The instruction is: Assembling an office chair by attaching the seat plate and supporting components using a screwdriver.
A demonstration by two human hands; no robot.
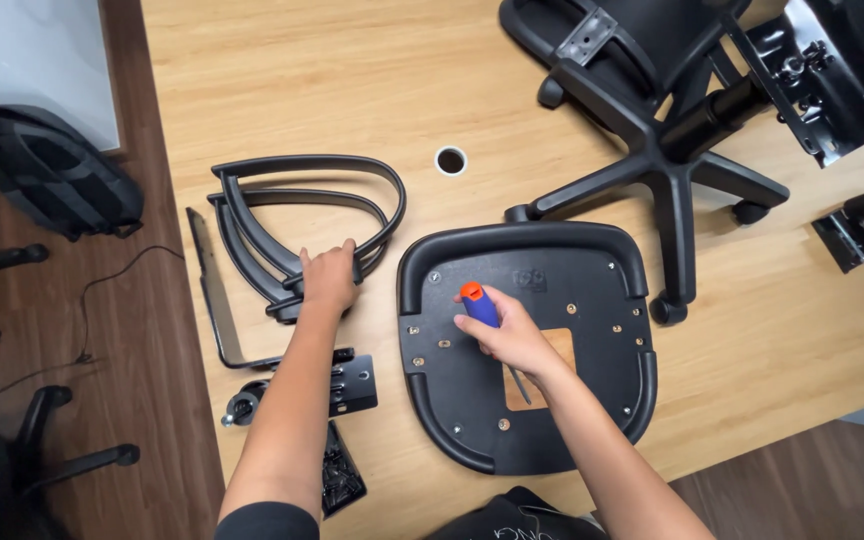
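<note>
Two bare hands work over a light wooden table (pixel 352 70) in the head view. The right hand (pixel 508 335) is closed around a screwdriver (pixel 482 305) with a blue handle and orange cap. Its long axis runs on a diagonal: the orange cap points up and to the left, away from the person, while the thin metal shaft (pixel 519 385) comes out below the fist and points down and to the right, toward the person. The shaft's tip lies over the square opening in the middle of a black seat pan (pixel 592 275), which lies underside up on the table with small screws showing around its surface.

The left hand (pixel 329 278) is folded over the nearer ends of two black curved armrests (pixel 302 195), stacked one on the other just left of the seat pan; their loops arch away from the person. A long black metal bar (pixel 210 290) lies beside them, and a black bracket plate (pixel 352 385) sits near the left forearm. A five-legged chair base (pixel 667 175) with casters lies on its side at the far right of the table. A dark backpack (pixel 47 170) rests on the floor at the left.
</note>
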